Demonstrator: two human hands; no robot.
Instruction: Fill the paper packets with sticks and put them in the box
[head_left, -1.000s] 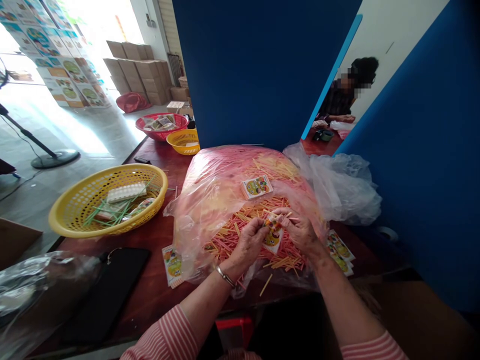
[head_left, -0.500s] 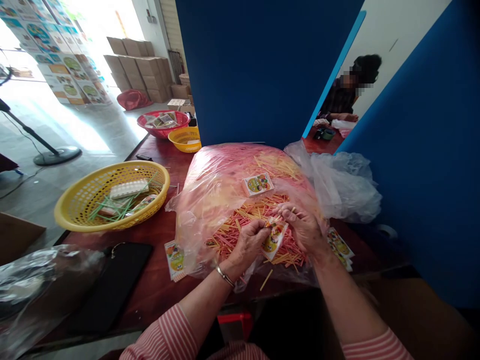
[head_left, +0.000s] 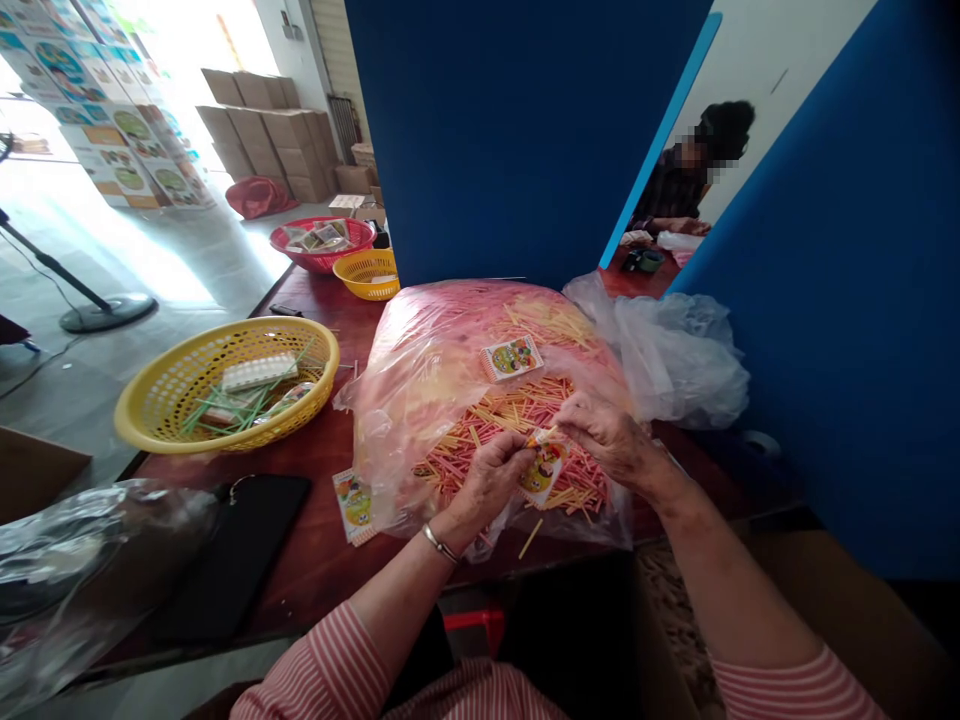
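My left hand (head_left: 496, 472) pinches the upper left edge of a small printed packet (head_left: 543, 474) with cartoon pictures. At the packet's top, my right hand (head_left: 604, 432) is closed, thumb against fingers, on a pale yellow stick (head_left: 551, 432) whose end meets the packet's opening. Both hands are over a large clear plastic bag (head_left: 420, 390) full of thin pink and yellow sticks (head_left: 495, 420). On top of the bag lies another printed packet (head_left: 513, 358). More packets (head_left: 354, 503) lie on the table left of the bag.
A yellow basket (head_left: 142, 405) with green sticks and packs stands left on the dark red table (head_left: 319, 560). Behind it are a red basket (head_left: 319, 262) and a smaller yellow basket (head_left: 360, 290). A blue partition (head_left: 525, 140) rises behind the bag; a person (head_left: 667, 190) sits beyond it.
My right hand has turned and its fingers have come down to the packet's top, with the stick now at the opening. My left hand still pinches the packet.
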